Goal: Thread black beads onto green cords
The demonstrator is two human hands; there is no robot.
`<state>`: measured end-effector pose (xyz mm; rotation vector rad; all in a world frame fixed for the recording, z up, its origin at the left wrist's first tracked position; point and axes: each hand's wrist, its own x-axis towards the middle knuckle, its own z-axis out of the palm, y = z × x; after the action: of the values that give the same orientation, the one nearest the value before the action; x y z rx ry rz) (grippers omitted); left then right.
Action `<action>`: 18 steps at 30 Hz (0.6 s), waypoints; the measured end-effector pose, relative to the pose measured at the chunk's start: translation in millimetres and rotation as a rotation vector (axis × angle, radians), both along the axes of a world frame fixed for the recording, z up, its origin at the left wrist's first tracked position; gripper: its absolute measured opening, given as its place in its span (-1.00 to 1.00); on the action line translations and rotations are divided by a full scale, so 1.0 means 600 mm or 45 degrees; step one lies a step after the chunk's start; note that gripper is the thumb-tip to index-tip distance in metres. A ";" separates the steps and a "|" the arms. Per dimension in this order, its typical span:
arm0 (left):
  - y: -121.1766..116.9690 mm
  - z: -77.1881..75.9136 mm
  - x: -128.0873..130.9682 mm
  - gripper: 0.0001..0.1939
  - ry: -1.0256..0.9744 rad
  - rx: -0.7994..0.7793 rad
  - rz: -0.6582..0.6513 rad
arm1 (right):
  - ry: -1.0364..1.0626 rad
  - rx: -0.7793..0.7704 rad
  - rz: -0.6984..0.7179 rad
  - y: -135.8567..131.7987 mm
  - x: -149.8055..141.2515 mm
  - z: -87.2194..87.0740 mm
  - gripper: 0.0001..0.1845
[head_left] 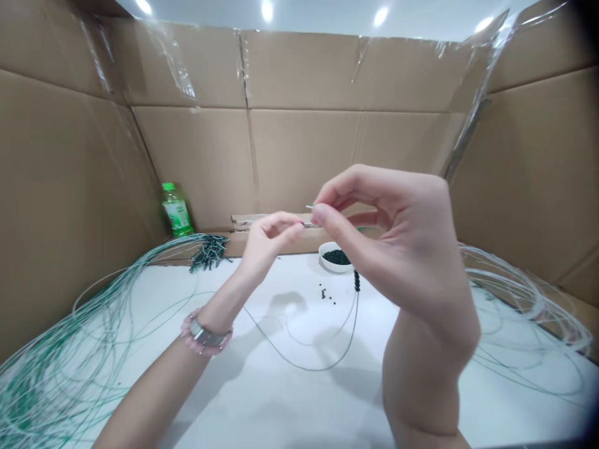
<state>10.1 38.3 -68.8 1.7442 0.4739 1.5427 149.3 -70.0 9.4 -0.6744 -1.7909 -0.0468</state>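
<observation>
My left hand [276, 237], a bracelet on its wrist, is in a closed pinch above the table. A tiny dark bead [302, 223] shows at its fingertips. Close by on the right, my right hand [384, 218] pinches a thin cord [310, 206], whose short pale end sticks out toward the left fingers. Below the right hand hangs a strand of black beads [357, 281]; its upper part is hidden behind the hand. A green cord [313, 369] and a paler one loop down from the strand across the white table.
A white bowl [322, 254] of black beads stands behind the hands, with several loose beads [323, 292] before it. Green and white cords [60, 337] lie left, more cords [528, 293] right. A green bottle [176, 211] stands at the back left. Cardboard walls [299, 143] surround the table.
</observation>
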 end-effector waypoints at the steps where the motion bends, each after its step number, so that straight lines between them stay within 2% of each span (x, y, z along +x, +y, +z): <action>1: -0.012 0.020 -0.011 -0.78 -0.064 -0.017 -0.013 | 0.008 0.020 -0.004 0.000 -0.004 -0.002 -0.90; 3: -0.037 0.051 -0.028 -0.81 -0.262 -0.020 -0.104 | 0.014 0.046 -0.033 0.001 -0.015 -0.005 -0.91; 6: -0.067 0.074 -0.036 -0.86 -0.379 0.046 -0.227 | 0.001 0.061 -0.050 0.000 -0.028 -0.010 -0.93; 12: -0.084 0.081 -0.036 -0.92 -0.376 0.048 -0.382 | -0.021 0.136 -0.066 -0.008 -0.039 -0.015 -0.91; 18: -0.089 0.083 -0.041 -0.94 -0.353 0.091 -0.399 | -0.044 0.232 -0.109 -0.014 -0.044 -0.017 -0.91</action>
<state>-14.5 -15.0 -18.8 1.5381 0.0061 1.5529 122.9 -78.4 -0.7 -0.6218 -1.7655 -0.2775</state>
